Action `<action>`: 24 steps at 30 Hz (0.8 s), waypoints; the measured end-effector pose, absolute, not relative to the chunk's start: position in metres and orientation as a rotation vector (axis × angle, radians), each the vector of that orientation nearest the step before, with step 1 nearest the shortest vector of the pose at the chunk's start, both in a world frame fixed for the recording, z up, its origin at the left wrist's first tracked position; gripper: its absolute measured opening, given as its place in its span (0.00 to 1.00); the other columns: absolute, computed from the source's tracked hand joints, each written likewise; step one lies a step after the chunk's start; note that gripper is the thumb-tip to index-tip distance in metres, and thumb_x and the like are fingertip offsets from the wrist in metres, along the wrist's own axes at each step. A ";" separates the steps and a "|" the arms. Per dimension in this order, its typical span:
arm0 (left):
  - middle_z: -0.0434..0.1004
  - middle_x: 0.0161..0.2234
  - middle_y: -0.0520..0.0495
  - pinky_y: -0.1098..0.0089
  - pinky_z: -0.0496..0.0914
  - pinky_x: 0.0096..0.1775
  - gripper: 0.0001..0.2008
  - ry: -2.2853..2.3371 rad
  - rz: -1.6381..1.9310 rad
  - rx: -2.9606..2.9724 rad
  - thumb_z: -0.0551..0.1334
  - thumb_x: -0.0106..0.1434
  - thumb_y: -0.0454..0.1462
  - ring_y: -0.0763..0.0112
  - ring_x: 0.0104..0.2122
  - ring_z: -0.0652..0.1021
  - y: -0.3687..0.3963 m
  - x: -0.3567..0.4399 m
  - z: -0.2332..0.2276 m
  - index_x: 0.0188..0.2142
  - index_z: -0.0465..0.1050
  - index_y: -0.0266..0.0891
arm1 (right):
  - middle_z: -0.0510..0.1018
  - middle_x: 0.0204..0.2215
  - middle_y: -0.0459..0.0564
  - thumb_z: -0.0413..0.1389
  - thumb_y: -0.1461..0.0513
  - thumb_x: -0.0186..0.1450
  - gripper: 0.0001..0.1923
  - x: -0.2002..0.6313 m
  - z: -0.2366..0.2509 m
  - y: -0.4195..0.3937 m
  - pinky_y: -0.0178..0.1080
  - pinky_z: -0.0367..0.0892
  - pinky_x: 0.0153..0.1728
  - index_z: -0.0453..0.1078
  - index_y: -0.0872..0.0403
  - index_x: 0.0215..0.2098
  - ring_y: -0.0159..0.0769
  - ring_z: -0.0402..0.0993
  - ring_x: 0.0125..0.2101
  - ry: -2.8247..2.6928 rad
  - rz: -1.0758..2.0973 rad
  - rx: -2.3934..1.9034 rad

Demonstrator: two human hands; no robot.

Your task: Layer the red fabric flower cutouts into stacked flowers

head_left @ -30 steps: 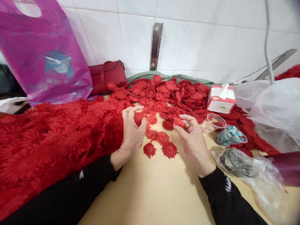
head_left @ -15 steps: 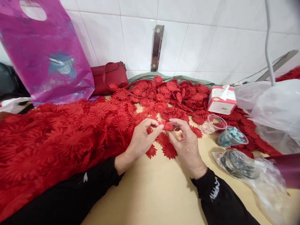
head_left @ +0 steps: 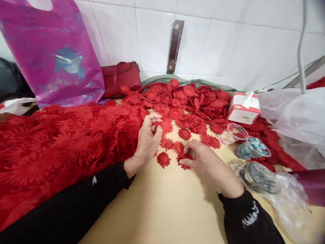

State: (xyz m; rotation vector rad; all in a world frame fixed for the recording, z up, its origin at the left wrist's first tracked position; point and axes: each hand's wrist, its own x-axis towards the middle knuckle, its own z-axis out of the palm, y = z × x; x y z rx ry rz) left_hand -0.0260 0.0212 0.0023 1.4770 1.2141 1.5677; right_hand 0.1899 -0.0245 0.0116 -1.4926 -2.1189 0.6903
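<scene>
left hand (head_left: 147,140), frame ctr: fingers pinch 1 red flower (head_left: 154,124). right hand (head_left: 205,162) fingers pinch 1 flower on desk (head_left: 177,158). approx 3 loose flowers (head_left: 163,159) adjacent; flower pile (head_left: 198,101) upper ctr, 2 cups (head_left: 233,133) right.

1. A small craft or garment workshop, set at a workbench (head_left: 162,210) against a white tiled wall (head_left: 228,44).
2. Loose red fabric flowers (head_left: 193,101) lie heaped across the bench in bulk.
3. A red cloth covered with sewn-on flowers (head_left: 63,142) spreads on the left.
4. Clear plastic cups (head_left: 243,140) of small parts, plastic bags (head_left: 291,118) and a tissue box (head_left: 244,107) stand alongside.
</scene>
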 end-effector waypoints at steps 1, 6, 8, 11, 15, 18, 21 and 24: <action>0.72 0.38 0.52 0.71 0.61 0.28 0.15 1.247 1.589 1.493 0.60 0.63 0.29 0.77 0.24 0.65 0.021 -0.026 0.003 0.48 0.69 0.43 | 0.75 0.30 0.43 0.69 0.62 0.59 0.11 0.189 0.011 -0.025 0.38 0.59 0.31 0.70 0.50 0.29 0.34 0.69 0.28 -2.118 0.721 -1.491; 0.73 0.44 0.50 0.70 0.65 0.32 0.18 1.335 1.652 1.584 0.59 0.60 0.26 0.76 0.25 0.64 0.020 -0.028 0.004 0.49 0.70 0.43 | 0.75 0.30 0.42 0.66 0.66 0.58 0.12 0.185 0.011 -0.026 0.37 0.61 0.32 0.68 0.49 0.34 0.35 0.68 0.29 -2.062 0.796 -1.387; 0.73 0.46 0.49 0.69 0.68 0.36 0.20 1.390 1.668 1.645 0.59 0.58 0.25 0.76 0.27 0.65 0.020 -0.029 0.004 0.48 0.71 0.42 | 0.74 0.29 0.41 0.64 0.68 0.59 0.11 0.185 0.012 -0.028 0.37 0.61 0.31 0.67 0.49 0.35 0.34 0.66 0.29 -2.052 0.842 -1.373; 0.73 0.48 0.46 0.68 0.70 0.40 0.19 1.407 1.700 1.655 0.59 0.59 0.26 0.74 0.30 0.68 0.022 -0.031 0.002 0.47 0.72 0.42 | 0.71 0.27 0.39 0.61 0.68 0.60 0.10 0.185 0.016 -0.029 0.36 0.59 0.30 0.66 0.49 0.35 0.32 0.65 0.27 -2.002 0.962 -1.352; 0.74 0.49 0.46 0.71 0.72 0.39 0.15 1.207 1.664 1.499 0.64 0.63 0.32 0.74 0.34 0.73 0.024 -0.029 0.002 0.49 0.71 0.43 | 0.71 0.32 0.41 0.63 0.66 0.60 0.10 0.189 0.024 -0.025 0.34 0.61 0.30 0.68 0.49 0.38 0.30 0.65 0.29 -1.799 1.079 -1.216; 0.75 0.49 0.45 0.72 0.73 0.40 0.15 1.070 1.574 1.470 0.66 0.64 0.36 0.74 0.36 0.76 0.021 -0.024 0.003 0.50 0.71 0.42 | 0.73 0.41 0.44 0.61 0.65 0.61 0.19 0.192 0.027 -0.020 0.33 0.62 0.29 0.71 0.46 0.51 0.31 0.67 0.32 -1.611 1.118 -1.148; 0.75 0.49 0.46 0.74 0.73 0.39 0.15 0.981 1.503 1.449 0.67 0.65 0.37 0.75 0.36 0.76 0.016 -0.019 0.005 0.51 0.71 0.43 | 0.75 0.38 0.44 0.61 0.62 0.64 0.20 0.192 0.023 -0.014 0.34 0.64 0.32 0.72 0.47 0.55 0.31 0.68 0.34 -1.514 1.125 -1.135; 0.75 0.48 0.46 0.74 0.74 0.39 0.15 0.941 1.463 1.477 0.67 0.65 0.37 0.76 0.35 0.77 0.012 -0.017 0.006 0.51 0.72 0.43 | 0.76 0.34 0.43 0.65 0.54 0.65 0.19 0.187 0.017 -0.012 0.35 0.65 0.35 0.74 0.48 0.53 0.31 0.69 0.32 -1.370 1.243 -1.108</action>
